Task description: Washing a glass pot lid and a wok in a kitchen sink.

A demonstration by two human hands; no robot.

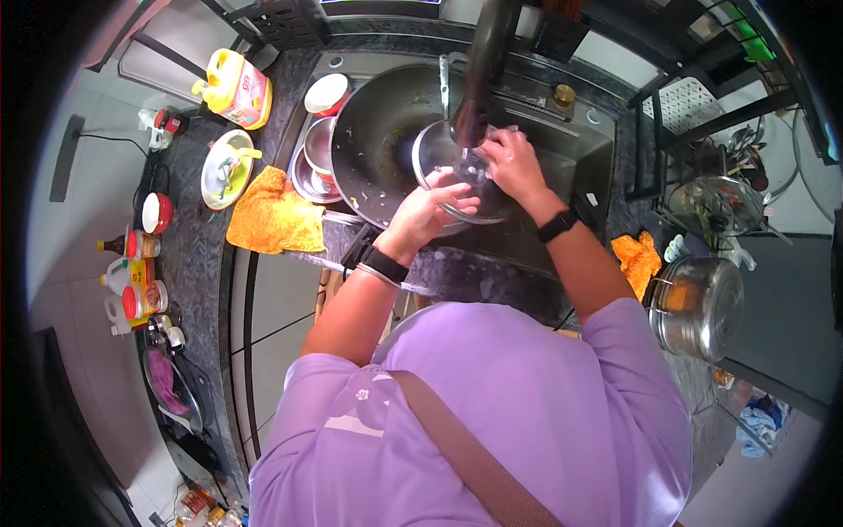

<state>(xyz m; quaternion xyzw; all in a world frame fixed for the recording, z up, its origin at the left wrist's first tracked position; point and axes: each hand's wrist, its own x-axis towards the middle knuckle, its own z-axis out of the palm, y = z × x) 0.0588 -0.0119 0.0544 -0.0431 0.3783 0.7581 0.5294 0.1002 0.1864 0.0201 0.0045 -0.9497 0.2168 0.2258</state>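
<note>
A round, clear glass pot lid [438,146] with a pale rim is tilted beneath the dark faucet [471,115], over the wok and the sink. My left hand [431,207] supports its lower left rim, fingers spread and palm turned up. My right hand [510,161] is at the lid's middle, by the knob, with something clear and wet under the fingers; whether that is water or plastic I cannot tell. Behind the lid lies a large dark wok [375,141] with food bits inside. A metal utensil handle [444,82] rests against the wok's far side.
Bowls [327,94] stand left of the wok in the sink [586,158]. An orange cloth [276,214], a bowl with a yellow-handled tool [227,168] and a yellow detergent jug [238,89] sit on the left counter. A steel pot [708,309] and a dish rack [698,125] stand on the right.
</note>
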